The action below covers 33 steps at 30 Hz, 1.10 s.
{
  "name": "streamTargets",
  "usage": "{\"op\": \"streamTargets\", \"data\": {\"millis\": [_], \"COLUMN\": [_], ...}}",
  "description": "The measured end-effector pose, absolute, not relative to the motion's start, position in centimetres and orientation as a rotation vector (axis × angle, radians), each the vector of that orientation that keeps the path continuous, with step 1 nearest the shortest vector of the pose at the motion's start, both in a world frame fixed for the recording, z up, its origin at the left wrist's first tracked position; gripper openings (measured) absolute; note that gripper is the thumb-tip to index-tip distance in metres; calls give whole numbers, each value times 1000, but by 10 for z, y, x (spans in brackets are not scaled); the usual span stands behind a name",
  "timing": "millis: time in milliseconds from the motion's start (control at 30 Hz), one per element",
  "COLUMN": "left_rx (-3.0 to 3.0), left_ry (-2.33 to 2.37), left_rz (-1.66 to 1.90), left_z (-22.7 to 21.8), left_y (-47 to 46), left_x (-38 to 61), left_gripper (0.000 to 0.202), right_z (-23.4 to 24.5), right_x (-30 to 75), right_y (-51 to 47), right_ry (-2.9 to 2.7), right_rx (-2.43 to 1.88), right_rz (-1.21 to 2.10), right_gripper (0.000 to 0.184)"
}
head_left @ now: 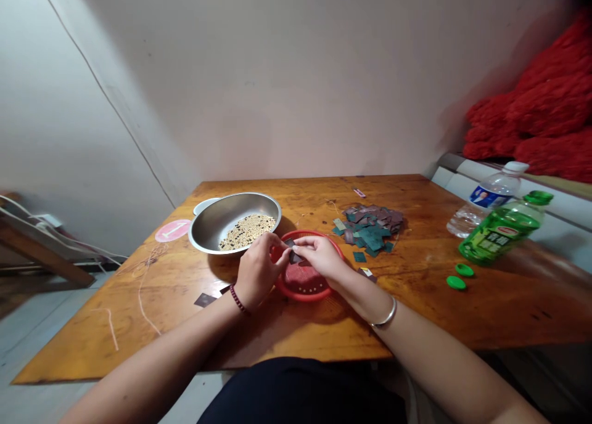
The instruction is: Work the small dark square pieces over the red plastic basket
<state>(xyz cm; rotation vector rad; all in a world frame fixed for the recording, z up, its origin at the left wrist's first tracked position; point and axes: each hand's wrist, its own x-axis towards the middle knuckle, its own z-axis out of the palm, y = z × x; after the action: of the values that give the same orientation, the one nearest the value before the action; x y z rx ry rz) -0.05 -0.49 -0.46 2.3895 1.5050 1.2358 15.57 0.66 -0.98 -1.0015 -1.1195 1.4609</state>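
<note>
My left hand (259, 269) and my right hand (320, 257) meet over a round red basket (303, 283) at the middle of the wooden table (416, 301). Both pinch a small dark square tag (294, 256) between their fingertips, just above the basket. A heap of small green and brown tags (370, 225) lies just beyond my right hand. To the left of my left hand stands a steel bowl (231, 217) holding pale and dark beans (247, 232). A beaded bracelet is on my left wrist, a silver bangle on my right.
A green bottle (502, 234) and a clear water bottle (488, 199) lie at the table's right edge, with two green caps (460, 276) nearby. A pink disc (172, 230) sits left of the bowl. Loose tags (205, 299) and string lie near the front. Red fabric (541, 113) is at the far right.
</note>
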Motion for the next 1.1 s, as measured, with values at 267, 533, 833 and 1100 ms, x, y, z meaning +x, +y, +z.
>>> {"op": "streamTargets", "data": {"millis": [267,533,833,1100], "left_rx": [2387,2488,2442,2392], "left_ry": [1500,1469,1508,1497], "left_rz": [1264,1269,1326,1310], "left_z": [-3,0,0,-2], "left_y": [-6,-8,-4,-6], "left_x": [0,0,-2,-1], "left_gripper": [17,14,14,15], "right_z": [-7,-8,-4,-7], "right_x": [156,156,156,156], "right_y": [6,6,4,6], "right_ry": [-1137,-1137,-1162,-1169], "right_rx": [-1024,-1005,-1047,-1026], "right_rz": [1450,1444,1454,1479], "right_gripper": [18,20,19,23]}}
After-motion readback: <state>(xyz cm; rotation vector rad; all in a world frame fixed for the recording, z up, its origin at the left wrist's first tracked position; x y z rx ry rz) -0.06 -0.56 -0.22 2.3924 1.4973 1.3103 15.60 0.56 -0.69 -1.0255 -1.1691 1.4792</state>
